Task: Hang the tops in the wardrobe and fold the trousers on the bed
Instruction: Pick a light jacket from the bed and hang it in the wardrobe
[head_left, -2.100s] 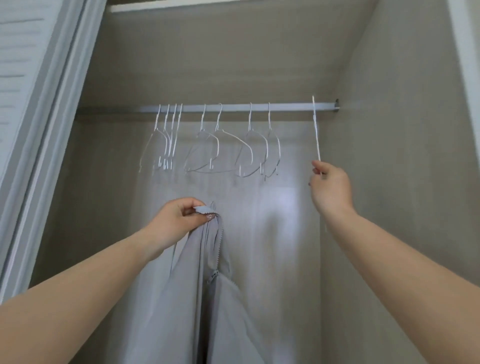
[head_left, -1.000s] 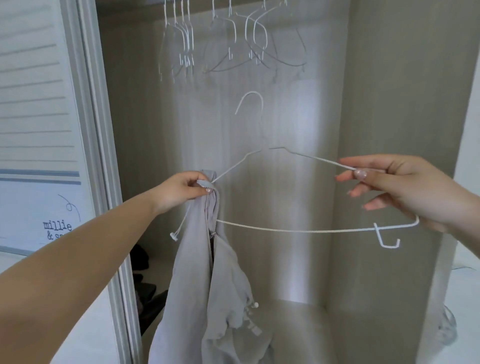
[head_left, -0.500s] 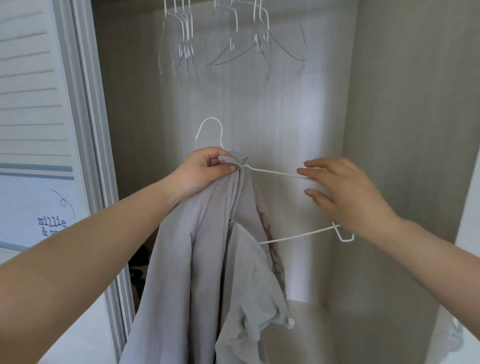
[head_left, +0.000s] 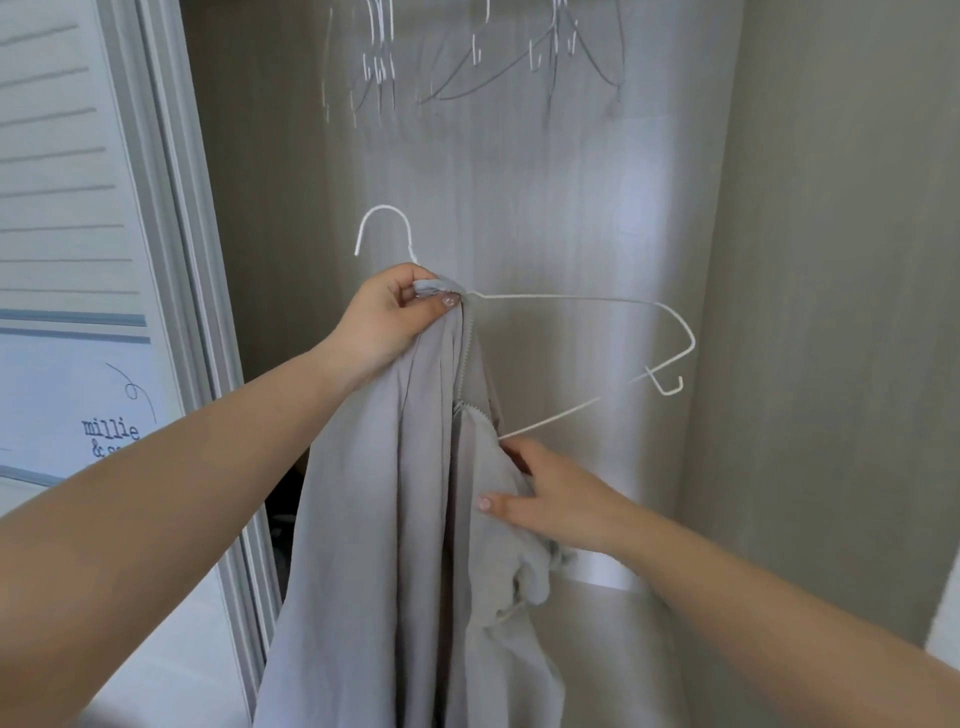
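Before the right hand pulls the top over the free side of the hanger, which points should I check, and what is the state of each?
1. Left hand pinches the top's collar at the hanger neck: ok.
2. Grey top covers both hanger shoulders: not ok, the right shoulder is bare.
3. White hanger hook is free above the left hand: ok.
4. Right hand holds the fabric: ok.
5. Zip open: ok.
6. Left shoulder seated inside the top: cannot tell.
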